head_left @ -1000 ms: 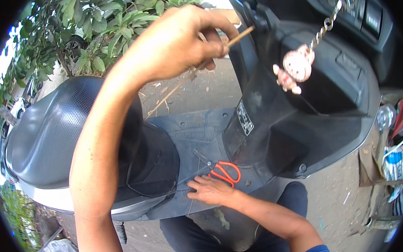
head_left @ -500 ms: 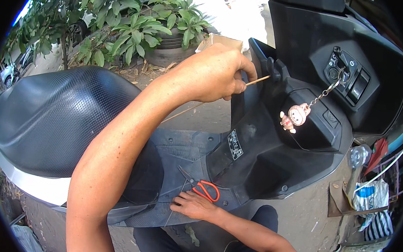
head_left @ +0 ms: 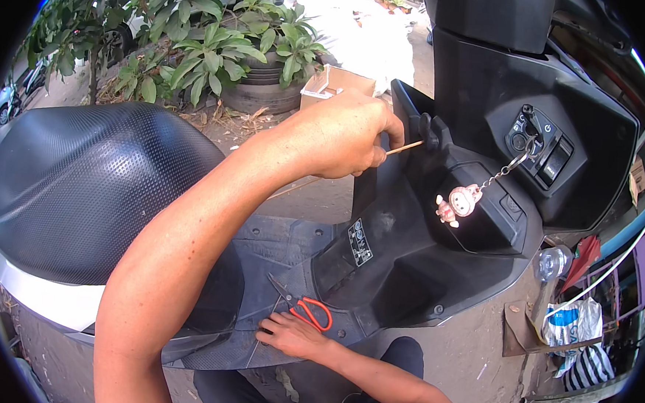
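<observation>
Orange-red handles identify the scissors (head_left: 293,301), which lie on the scooter's grey footboard (head_left: 276,232), blades pointing away from you toward the seat side. Your right hand (head_left: 293,337) rests palm down on that footboard, just beside the handles. A thin pale strand (head_left: 278,302) runs at its fingertips; whether those fingers grasp it, I cannot tell.

Your left hand (head_left: 352,135) is raised above the footboard, thumb and fingers pinched on a thin tan stick (head_left: 404,147). One end of the stick projects toward the black hook (head_left: 431,134) on the front panel; contact there cannot be confirmed. More of its length shows beyond your wrist.

To your left stands the textured black seat (head_left: 102,188). A pink figure keychain (head_left: 455,204) hangs from the ignition. Beyond your left hand, a cardboard box (head_left: 353,80) sits near leafy plants (head_left: 213,58).
</observation>
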{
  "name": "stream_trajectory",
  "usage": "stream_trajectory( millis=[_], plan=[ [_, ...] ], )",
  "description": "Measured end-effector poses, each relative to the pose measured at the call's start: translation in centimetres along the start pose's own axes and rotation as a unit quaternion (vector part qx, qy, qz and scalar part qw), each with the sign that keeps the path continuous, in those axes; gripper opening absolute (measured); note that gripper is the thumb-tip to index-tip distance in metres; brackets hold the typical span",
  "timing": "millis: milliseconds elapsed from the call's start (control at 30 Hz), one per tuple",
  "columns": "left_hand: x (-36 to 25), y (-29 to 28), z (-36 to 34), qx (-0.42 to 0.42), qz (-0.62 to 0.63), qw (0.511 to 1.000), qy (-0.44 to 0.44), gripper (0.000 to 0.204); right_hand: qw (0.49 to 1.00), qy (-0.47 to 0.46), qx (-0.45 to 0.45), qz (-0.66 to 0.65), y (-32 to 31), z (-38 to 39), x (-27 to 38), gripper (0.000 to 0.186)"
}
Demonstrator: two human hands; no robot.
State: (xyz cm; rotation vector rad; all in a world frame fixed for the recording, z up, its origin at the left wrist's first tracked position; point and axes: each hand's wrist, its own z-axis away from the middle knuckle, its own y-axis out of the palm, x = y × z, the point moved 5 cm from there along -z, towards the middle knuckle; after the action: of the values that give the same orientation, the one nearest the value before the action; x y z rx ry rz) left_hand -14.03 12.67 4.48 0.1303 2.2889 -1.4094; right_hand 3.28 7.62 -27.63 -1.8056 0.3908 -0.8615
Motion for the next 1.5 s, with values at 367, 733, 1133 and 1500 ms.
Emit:
stream_trajectory(
  millis=[367, 733, 1133, 1500],
  plan=[
    [-0.2, 0.3, 0.2, 0.11, 0.048, 0.991, -0.054, 0.022, 1.0, 0.009, -0.007, 0.005, -0.4, 0.0, 0.1, 0.021],
    [-0.7, 0.0, -0.8, 0.008, 0.099, 0.995, -0.018, 0.021, 1.0, 0.021, -0.001, -0.008, 0.0, 0.3, -0.2, 0.02],
    [0.1, 0.6, -1.7, 0.004, 0.113, 0.994, 0.008, 0.024, 0.998, 0.037, -0.047, -0.021, -0.2, 0.4, -0.4, 0.015],
    [-2.5, 0.8, -0.5, -0.017, 0.145, 0.989, -0.028, 0.015, 0.993, 0.081, -0.07, -0.055, 1.1, 2.7, -0.7, 0.018]
  ],
)
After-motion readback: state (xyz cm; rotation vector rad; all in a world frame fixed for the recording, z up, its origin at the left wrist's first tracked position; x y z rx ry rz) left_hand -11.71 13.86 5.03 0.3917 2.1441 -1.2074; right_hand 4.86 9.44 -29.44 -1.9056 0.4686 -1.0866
